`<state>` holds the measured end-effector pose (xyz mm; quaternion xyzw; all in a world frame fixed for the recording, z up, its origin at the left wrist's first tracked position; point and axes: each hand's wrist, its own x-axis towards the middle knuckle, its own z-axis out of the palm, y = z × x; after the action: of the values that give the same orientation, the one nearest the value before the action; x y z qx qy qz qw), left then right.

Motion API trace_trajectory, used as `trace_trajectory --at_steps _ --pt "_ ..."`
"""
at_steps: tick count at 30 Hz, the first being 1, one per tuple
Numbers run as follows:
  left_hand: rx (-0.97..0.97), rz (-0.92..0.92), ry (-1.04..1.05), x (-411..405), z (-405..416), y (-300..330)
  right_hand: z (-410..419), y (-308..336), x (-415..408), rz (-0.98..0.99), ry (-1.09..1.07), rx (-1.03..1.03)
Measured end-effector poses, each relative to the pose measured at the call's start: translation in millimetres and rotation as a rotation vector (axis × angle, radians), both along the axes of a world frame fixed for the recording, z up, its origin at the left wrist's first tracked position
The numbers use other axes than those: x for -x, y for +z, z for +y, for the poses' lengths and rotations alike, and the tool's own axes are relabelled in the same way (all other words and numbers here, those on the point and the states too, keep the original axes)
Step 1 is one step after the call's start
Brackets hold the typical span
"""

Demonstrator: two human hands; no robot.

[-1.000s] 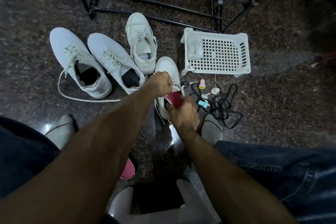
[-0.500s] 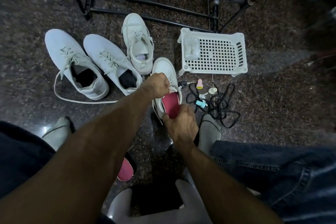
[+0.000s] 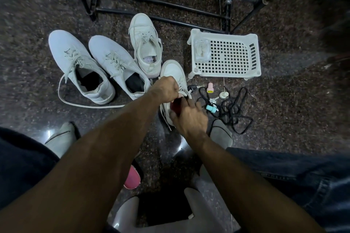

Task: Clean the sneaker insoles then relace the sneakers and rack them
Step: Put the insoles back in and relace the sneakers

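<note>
Floor lot, seen from beside the seated person.

Item: white sneaker [image 3: 173, 73], toe pointing away, on the dark speckled floor [image 3: 284, 119] between the person's feet. The left hand [image 3: 166, 90] is curled over its tongue, pinching the laces. The right hand [image 3: 187, 117] lies at the heel opening, fingers bent onto a red insole [image 3: 175, 107] that sits mostly inside the shoe; the exact grip is hidden.

Item: three more white sneakers. Two [image 3: 79, 66] [image 3: 118, 66] lie side by side to the left, dark inside; a third [image 3: 145, 43] stands just beyond the held one.

Item: loose white lace [image 3: 79, 103], curving along the floor near the left pair.

Item: white plastic basket [image 3: 253, 56] to the right, holding a clear bag [image 3: 202, 50].

Item: tangle of black cord [image 3: 234, 108] with small pink [image 3: 210, 88] and teal [image 3: 211, 108] pieces, near the basket.

Item: pink insole [image 3: 132, 178], partly under the left forearm.

Item: black metal rack [image 3: 170, 4] at the far side.
</note>
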<state>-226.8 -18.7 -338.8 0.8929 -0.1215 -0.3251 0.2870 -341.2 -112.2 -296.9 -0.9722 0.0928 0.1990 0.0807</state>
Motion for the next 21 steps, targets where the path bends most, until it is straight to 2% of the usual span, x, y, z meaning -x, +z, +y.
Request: trace_trajectory --at_steps 4,10,16,21 --pt "-0.010 0.002 0.001 1 1 0 -13 -5 39 -0.103 0.137 -0.080" --pt "-0.018 0.000 -0.001 4 2 -1 -22 -11 27 -0.081 0.109 -0.160" --pt "-0.003 -0.008 0.007 3 2 -2 -9 -12 -3 0.088 -0.077 -0.144" --pt "0.016 0.001 0.018 1 2 -4 -10 6 -38 0.448 0.073 -0.108"
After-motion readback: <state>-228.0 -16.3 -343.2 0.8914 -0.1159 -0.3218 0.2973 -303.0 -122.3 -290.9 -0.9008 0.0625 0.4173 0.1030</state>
